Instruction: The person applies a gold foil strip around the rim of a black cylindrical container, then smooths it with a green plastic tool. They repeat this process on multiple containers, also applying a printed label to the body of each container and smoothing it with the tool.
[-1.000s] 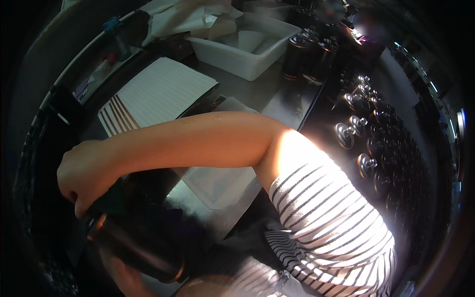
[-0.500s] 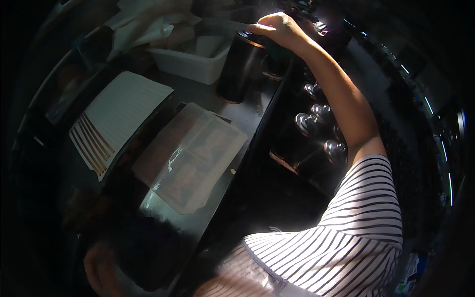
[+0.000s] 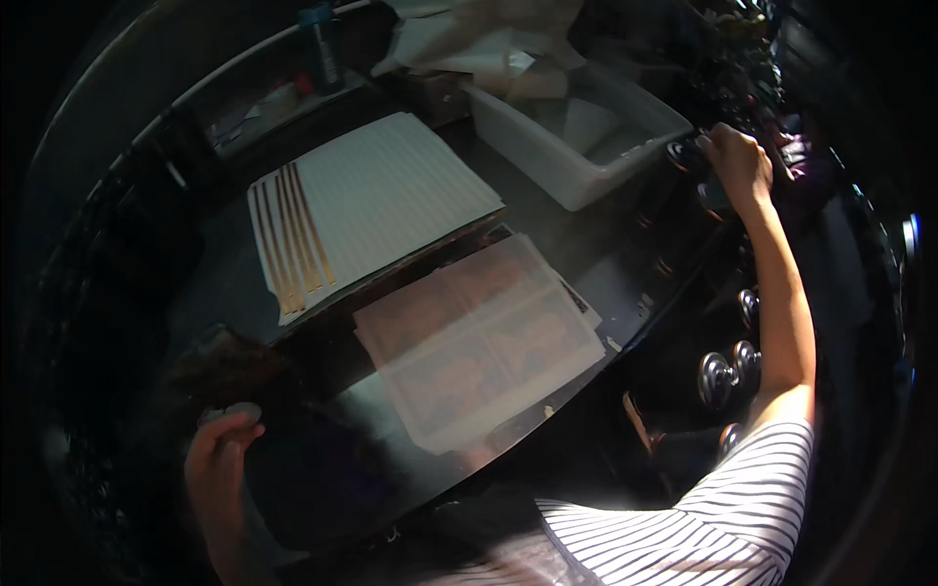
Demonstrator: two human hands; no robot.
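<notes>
**Right hand (image 3: pixel 740 164) at a canister (image 3: pixel 683 155), left hand (image 3: pixel 215 459) pinching a pale piece (image 3: pixel 240 413)**

Head view: the left grip, showing nothing held half a second earlier, was pinched nearly closed on the piece, so that hand was now carrying. The right grip curled by the canister's lid, beside the bin (image 3: pixel 575 186) on the worktop (image 3: pixel 557 231); whether it had hold, I could not tell. No writing was legible.

- Upper right: dark round lid (image 3: pixel 681 154), glossy.
- Right: silver round knobbed lids (image 3: pixel 716 379), polished metal.
- Top, right of centre: white rectangular tub (image 3: pixel 576 186), smooth, dull plastic.
- Upper centre: white rectangular sheets (image 3: pixel 391 186), matt paper; coppery strips (image 3: pixel 286 234), metallic sheen.
- Centre: translucent pinkish sheet (image 3: pixel 479 342), smooth, plastic-like.
- Lower right: black-and-white striped sleeve (image 3: pixel 752 488), matt cloth.
</notes>
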